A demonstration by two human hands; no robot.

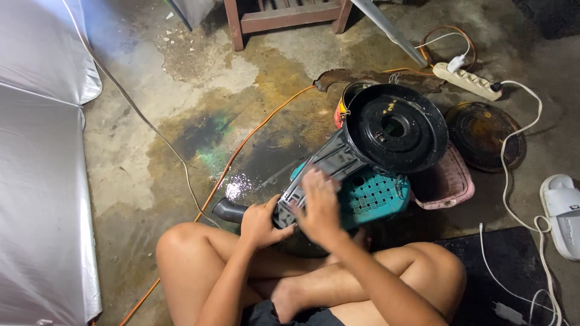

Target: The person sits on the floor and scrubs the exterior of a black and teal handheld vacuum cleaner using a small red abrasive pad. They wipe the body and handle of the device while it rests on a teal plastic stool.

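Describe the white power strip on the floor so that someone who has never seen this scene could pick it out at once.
Start at the big black round housing that the person's hands hold over the teal stool. Look up and right across the stained concrete floor to the power strip, lying slantwise above the dark round lid. It is the only long white bar with a row of sockets, with a white plug standing in its left end.

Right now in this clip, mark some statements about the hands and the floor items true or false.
1. Both hands are on the black plastic housing. True: left hand at its lower end, right hand on top.
2. The housing lies over a teal woven stool. True.
3. The power strip sits on the person's lap. False: it lies on the floor beyond the housing.
4. The orange cable is wound round the left wrist. False: it runs across the floor.
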